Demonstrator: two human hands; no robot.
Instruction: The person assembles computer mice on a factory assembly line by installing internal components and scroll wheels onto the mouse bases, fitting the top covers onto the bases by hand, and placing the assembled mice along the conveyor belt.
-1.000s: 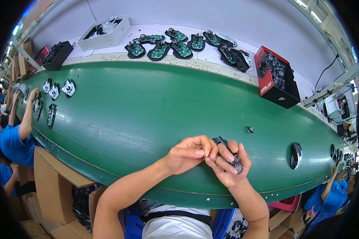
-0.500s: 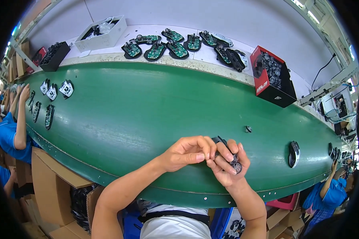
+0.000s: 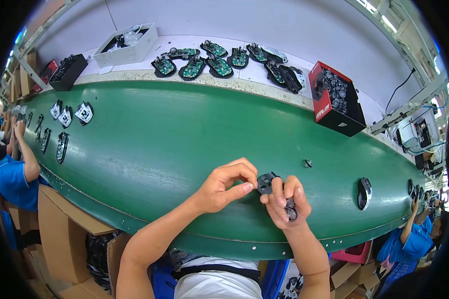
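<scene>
My right hand grips a small black mouse-shaped part over the near edge of the green conveyor belt. My left hand pinches at the part's left end with thumb and forefinger. A tiny dark piece lies on the belt just beyond my hands. An assembled black mouse rests on the belt to the right.
Several green circuit boards in black shells lie on the white shelf beyond the belt, with a white box, a black tray and a red-black box of parts. More mice ride the belt at left. Workers in blue sit at both ends.
My hands have stayed in place over the belt's near edge, fingers shifting slightly on the part. The worker at left has lowered an arm.
</scene>
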